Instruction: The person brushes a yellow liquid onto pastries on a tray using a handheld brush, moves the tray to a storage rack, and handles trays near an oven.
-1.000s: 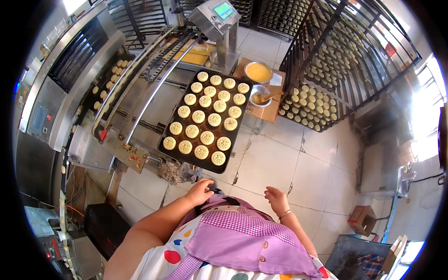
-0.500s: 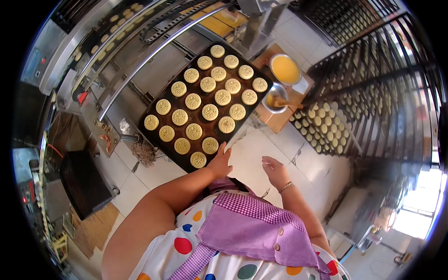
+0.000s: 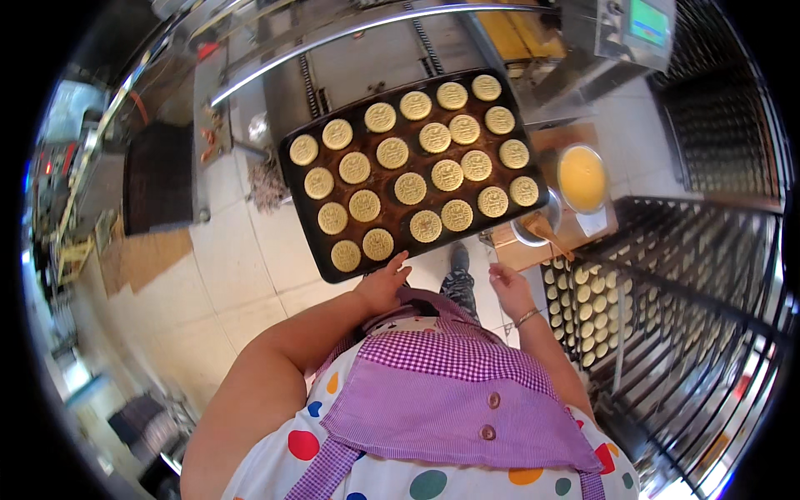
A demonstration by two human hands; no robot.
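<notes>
My left hand (image 3: 385, 283) is at the near edge of a dark baking tray (image 3: 304, 218), its index finger and thumb apart, fingertips against the rim beside a round stamped pastry (image 3: 377, 244). Rows of these pale, scalloped pastries cover the tray, with a gap in the near row. My right hand (image 3: 512, 290) hovers to the right of my body, off the tray. Its fingers are curled, and I see nothing in them. Close beyond it, a wooden-handled brush (image 3: 560, 246) lies across a metal bowl (image 3: 528, 236). Next to that stands a bowl of yellow liquid (image 3: 583, 179).
A steel machine with a curved rail (image 3: 367, 40) lies beyond the tray. Its control box (image 3: 637, 33) stands at the far right. Both bowls sit on a brown board (image 3: 521, 254). A black rack (image 3: 692, 283) with pastry trays rises on the right. My shoe (image 3: 459, 258) shows below the tray.
My view has turned, so the tray, bowls and rack appear swung clockwise. My left hand sits slightly farther from the tray's near left corner. My right hand is nearer the board with the bowls.
</notes>
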